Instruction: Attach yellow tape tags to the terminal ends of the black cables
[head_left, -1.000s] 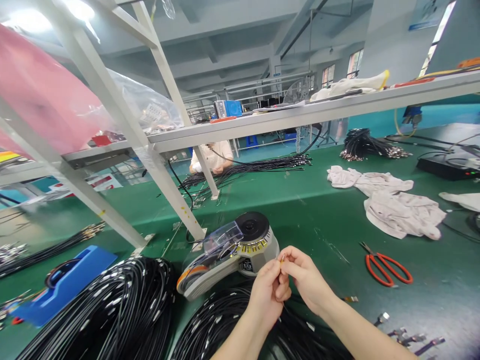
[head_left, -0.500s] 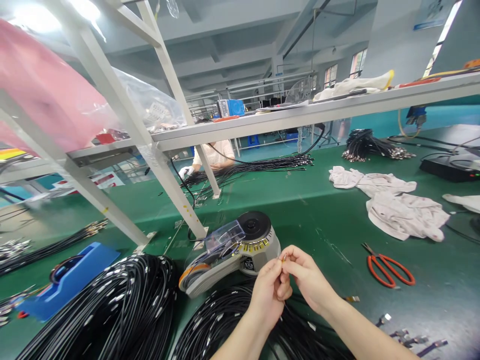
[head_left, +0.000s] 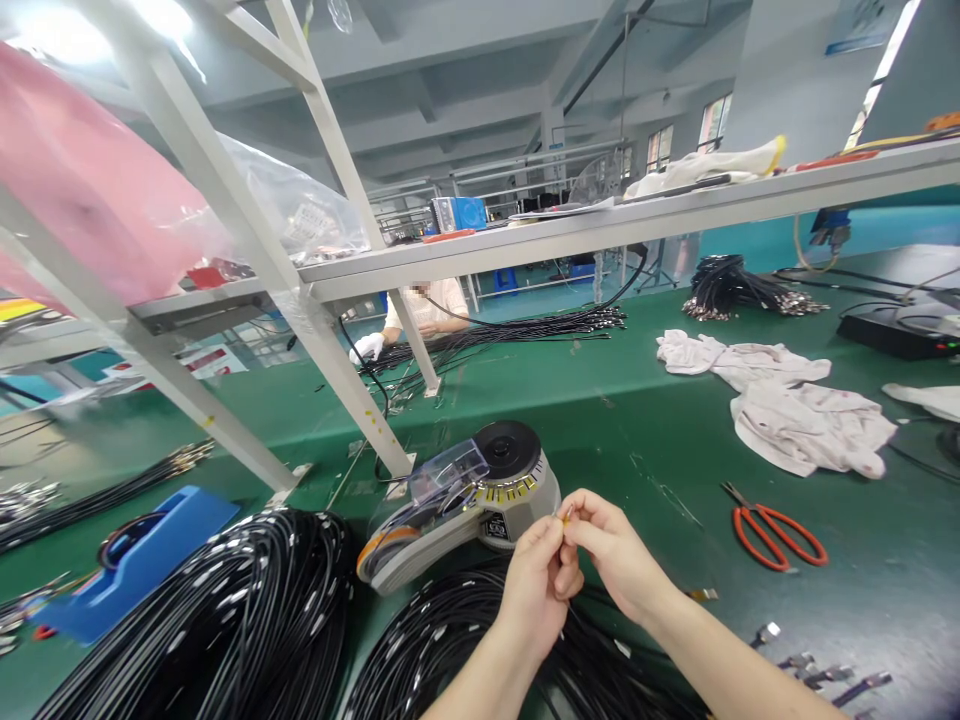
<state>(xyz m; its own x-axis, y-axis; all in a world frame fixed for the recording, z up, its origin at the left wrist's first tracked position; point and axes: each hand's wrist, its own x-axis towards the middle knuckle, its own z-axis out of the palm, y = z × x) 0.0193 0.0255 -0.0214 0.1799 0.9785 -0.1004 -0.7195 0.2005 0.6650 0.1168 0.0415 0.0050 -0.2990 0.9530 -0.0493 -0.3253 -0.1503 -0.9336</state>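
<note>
Head view: left hand (head_left: 536,578) and right hand (head_left: 619,555) pinch 1 tiny tip (head_left: 567,517) between their fingers (head_left: 589,535), above cables (head_left: 439,625).

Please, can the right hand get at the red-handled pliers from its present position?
Probably yes: the pliers lie on the green table, to the right of the right hand, and nothing stands between. But its fingertips pinch a small piece together with the left hand, so it may need to let go.
</note>
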